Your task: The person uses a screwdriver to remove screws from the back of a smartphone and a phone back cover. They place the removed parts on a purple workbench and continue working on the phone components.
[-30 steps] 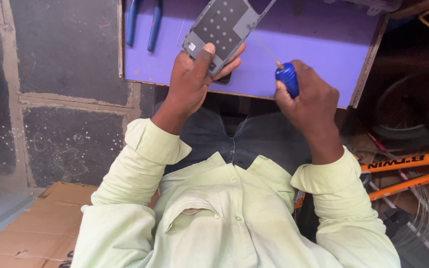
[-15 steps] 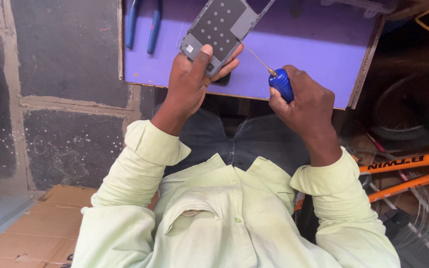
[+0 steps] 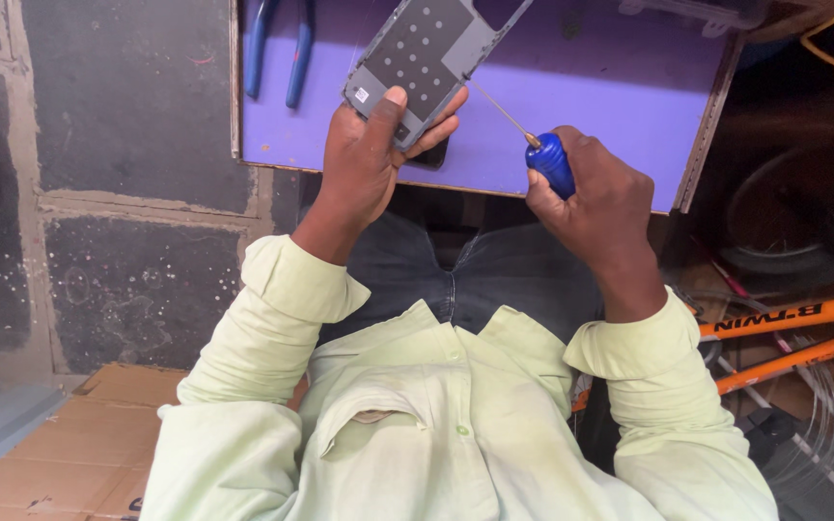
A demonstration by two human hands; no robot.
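My left hand grips a grey phone back panel with a dotted dark sheet on its inner side, tilted over the purple board. My right hand holds a small screwdriver with a blue handle. Its thin metal shaft points up-left toward the panel's right edge; I cannot tell whether the tip touches it. Both arms wear pale green sleeves.
Blue-handled pliers lie at the board's upper left. An orange bicycle frame and a wheel stand at the right. Flattened cardboard lies on the floor at lower left, beside a grey tiled wall.
My right hand has shifted slightly left and up, bringing the screwdriver's shaft closer to the panel's edge. My left hand keeps the same hold on the panel.
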